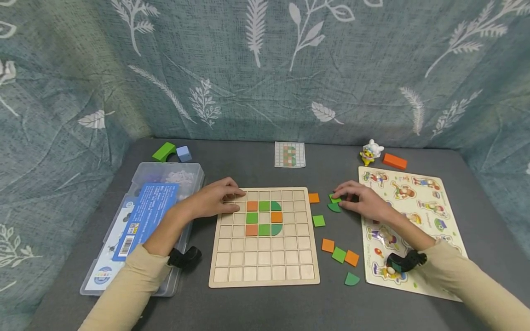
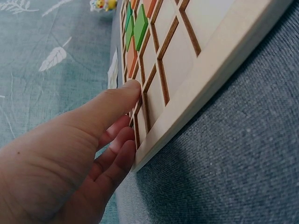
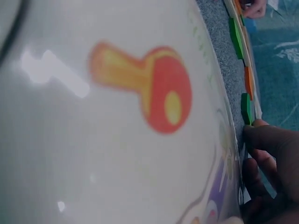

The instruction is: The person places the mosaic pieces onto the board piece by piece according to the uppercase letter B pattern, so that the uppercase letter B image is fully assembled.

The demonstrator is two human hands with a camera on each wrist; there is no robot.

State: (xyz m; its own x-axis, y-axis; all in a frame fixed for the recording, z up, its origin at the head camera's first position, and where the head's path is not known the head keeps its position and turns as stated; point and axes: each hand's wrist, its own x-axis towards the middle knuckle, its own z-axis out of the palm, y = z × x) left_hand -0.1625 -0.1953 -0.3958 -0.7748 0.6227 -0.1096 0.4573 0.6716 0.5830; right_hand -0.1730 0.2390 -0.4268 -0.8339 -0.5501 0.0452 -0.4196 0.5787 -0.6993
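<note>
A pale wooden grid board (image 1: 264, 257) lies flat in the middle of the grey desk (image 1: 256, 308), its face cut into rows of square cells with darker brown edges. Near its top centre, eight cells are filled with orange and green tiles (image 1: 264, 218) around one bare cell; the two at the right corners are green quarter-rounds.

The left hand (image 1: 215, 200) rests on the board's upper left corner with fingers straight and relaxed, gripping nothing; the left wrist view shows the fingertips (image 2: 133, 88) pressing lightly on the frame and first cells.

The right hand (image 1: 359, 198) lies on the desk just right of the board, its fingers curled down onto a light green square tile (image 1: 334, 199), with a dark green quarter-round piece (image 1: 333, 208) touching just below it. The grip looks like a pinch, though the tile is half hidden.

Loose pieces lie near the board's right edge: an orange square (image 1: 313, 198), a green square (image 1: 318, 221), a cluster of orange, green and orange squares (image 1: 339, 254) and another green quarter-round (image 1: 351, 279).

The right forearm crosses a cartoon peg puzzle (image 1: 418, 184). A clear plastic box (image 1: 136, 230) with a blue label sits left, and a small pattern card (image 1: 290, 154) lies behind the board.
</note>
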